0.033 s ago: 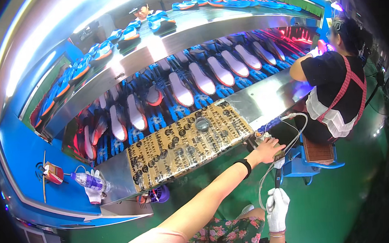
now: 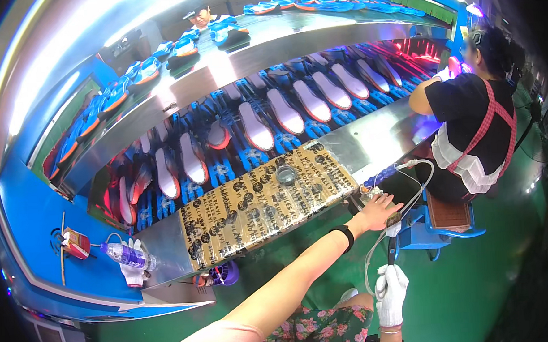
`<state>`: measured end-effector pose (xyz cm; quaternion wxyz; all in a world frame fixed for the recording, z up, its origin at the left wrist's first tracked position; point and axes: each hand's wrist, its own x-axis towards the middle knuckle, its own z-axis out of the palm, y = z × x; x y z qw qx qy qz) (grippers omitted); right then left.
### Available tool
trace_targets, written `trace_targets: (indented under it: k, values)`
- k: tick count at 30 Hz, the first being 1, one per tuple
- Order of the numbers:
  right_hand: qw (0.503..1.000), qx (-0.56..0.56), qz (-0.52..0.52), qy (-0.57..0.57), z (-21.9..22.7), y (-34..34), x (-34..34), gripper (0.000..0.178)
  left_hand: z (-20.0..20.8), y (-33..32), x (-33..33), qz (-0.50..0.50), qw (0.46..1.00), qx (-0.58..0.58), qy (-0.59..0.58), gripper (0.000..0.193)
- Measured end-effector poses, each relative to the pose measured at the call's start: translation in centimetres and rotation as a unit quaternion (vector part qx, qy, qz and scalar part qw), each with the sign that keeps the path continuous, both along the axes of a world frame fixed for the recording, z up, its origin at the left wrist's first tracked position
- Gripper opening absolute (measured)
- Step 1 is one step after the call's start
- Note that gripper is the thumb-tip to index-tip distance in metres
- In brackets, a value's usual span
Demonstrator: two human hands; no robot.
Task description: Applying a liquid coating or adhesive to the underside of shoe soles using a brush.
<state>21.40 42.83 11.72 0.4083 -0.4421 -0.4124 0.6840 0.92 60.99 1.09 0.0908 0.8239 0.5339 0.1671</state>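
My bare left hand (image 2: 378, 212), with a black band at the wrist, reaches past the right end of the cardboard-covered ledge. Its fingers are spread and hold nothing I can see. My right hand (image 2: 391, 296), in a white knitted glove, is closed round the dark handle of a slim tool (image 2: 392, 250). That tool points upward; its pale and brownish upper end lies close by my left fingers, and its exact kind is unclear. A thin white tube (image 2: 370, 262) runs beside it. On the taped cardboard (image 2: 260, 212) sits a small round clear dish (image 2: 285, 175).
Pale-topped shoe soles (image 2: 255, 125) lie in rows on the conveyor, with blue shoe parts (image 2: 148, 70) on the shelf above. A co-worker (image 2: 469, 105) sits at right beside a blue stool frame (image 2: 416, 228). A bottle (image 2: 128, 255) and glove rest at left; a purple basket (image 2: 225, 273) is below.
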Motion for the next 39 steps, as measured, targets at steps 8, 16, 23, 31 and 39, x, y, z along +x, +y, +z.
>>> trace_targets:
  k: [8,16,23,31,39]
  values:
    - [0.999,0.021,0.023,0.006,1.2,-0.7,-2.4,0.023,1.1,-8.9,-2.0,0.083,0.996,-0.005,0.013,0.087]
    - [0.992,0.058,0.110,0.012,0.1,-1.7,-9.9,0.022,4.8,-25.1,-11.2,0.109,0.957,-0.070,-0.261,0.054]
    - [0.971,0.189,0.148,-0.026,-0.3,-0.2,-21.2,0.027,4.7,-33.9,-24.7,0.351,0.896,0.170,-0.210,0.032]
    - [0.822,0.487,0.001,-0.296,-5.6,3.7,-24.9,0.027,4.2,-35.5,-32.5,0.547,0.830,0.104,-0.043,0.063]
    - [0.749,0.546,-0.027,-0.374,-5.0,4.1,-27.0,0.025,3.1,-35.6,-33.6,0.563,0.824,0.038,0.051,0.072]
